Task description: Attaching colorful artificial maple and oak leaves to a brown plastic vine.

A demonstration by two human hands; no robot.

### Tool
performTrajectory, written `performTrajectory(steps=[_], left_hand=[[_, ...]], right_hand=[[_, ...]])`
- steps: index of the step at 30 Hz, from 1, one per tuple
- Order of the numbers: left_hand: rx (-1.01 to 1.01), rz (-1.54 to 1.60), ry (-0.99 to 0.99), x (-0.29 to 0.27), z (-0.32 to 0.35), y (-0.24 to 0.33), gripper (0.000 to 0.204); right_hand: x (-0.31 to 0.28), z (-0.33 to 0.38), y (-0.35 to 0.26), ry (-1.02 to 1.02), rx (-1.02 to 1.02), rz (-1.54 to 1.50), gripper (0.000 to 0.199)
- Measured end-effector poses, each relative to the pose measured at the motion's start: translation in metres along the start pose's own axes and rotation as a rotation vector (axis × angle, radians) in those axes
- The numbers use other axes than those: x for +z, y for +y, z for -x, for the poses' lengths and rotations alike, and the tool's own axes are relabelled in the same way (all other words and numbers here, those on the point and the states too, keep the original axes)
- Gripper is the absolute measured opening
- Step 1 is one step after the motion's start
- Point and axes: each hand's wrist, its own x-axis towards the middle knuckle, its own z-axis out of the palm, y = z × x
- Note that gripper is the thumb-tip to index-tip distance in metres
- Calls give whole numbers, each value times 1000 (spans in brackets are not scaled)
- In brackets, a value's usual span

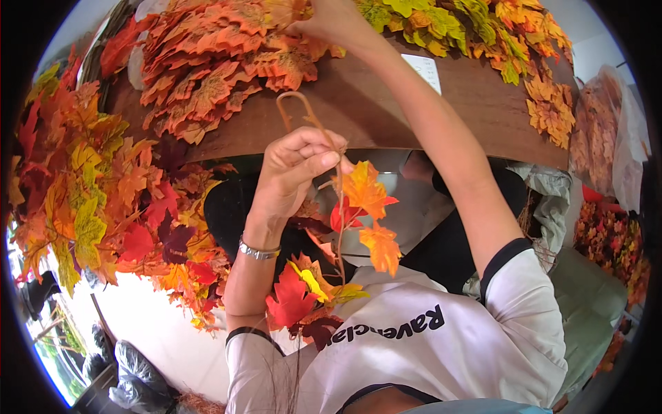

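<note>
My left hand (pixel 300 162), with a silver watch on its wrist, is closed in a pinch around the thin brown stem of an artificial leaf garland (pixel 339 228). The stem's bare upper end bends into a hook above my fingers. Orange, red and yellow leaves hang from it below my hand, down in front of my white shirt. My right hand (pixel 332 26) reaches to the far side of the table, its thumb against the orange artificial leaves (pixel 227 48) stacked there. It appears closed on one of them, but the picture's upper edge cuts off part of the fingers.
The brown table (pixel 365 103) carries yellow-green leaves (pixel 434 24) at the back and a white paper (pixel 422 72). Mixed autumn leaves (pixel 89 200) hang thickly on the left. At the right are a clear plastic bag of leaves (pixel 596 131) and more leaf bunches (pixel 610 238).
</note>
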Motion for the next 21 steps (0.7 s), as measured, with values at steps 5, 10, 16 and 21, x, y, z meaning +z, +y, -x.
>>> performTrajectory(steps=[5,10,16,21], left_hand=[[-26,-25,-4,1,0,1,10],[-52,-104,-38,12,4,2,11],[-161,-10,-250,7,13,15,14],[-368,-88,-476,21,11,17,10]], right_hand=[[-5,24,4,-4,-46,180,66],[10,67,8,460,-283,146,14],[18,198,-49,-258,193,-740,16],[27,246,-49,-519,332,-869,23]])
